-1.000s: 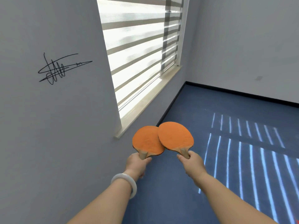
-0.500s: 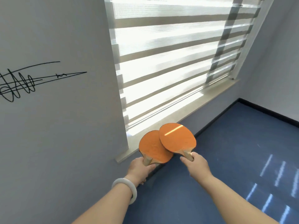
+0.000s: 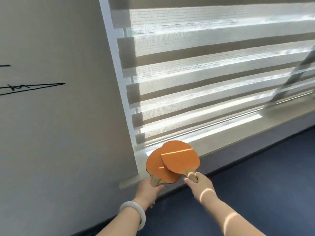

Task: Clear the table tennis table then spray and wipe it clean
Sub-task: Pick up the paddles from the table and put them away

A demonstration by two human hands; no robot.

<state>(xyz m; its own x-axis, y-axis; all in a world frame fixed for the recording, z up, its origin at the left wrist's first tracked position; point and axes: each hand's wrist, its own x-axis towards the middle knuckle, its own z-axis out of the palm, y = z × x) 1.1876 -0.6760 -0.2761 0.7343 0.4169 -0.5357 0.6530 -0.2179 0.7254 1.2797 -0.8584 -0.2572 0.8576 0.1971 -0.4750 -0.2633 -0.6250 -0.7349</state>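
I hold two orange table tennis paddles in front of me, over the near end of a window sill. My left hand [image 3: 147, 190] grips the wooden handle of the left paddle [image 3: 156, 169]. My right hand [image 3: 201, 186] grips the handle of the right paddle [image 3: 181, 158], whose blade overlaps the top of the left one. Both blades point up and away from me. The table tennis table is out of view.
A pale window sill [image 3: 221, 138] runs from lower left to right under a window with striped blinds [image 3: 213, 74]. A grey wall with a black scribble [image 3: 32, 86] fills the left. Blue floor [image 3: 255, 184] lies below right.
I have come closer to the window and turned left. Both paddles have moved over the sill's near end, staying overlapped in my hands.
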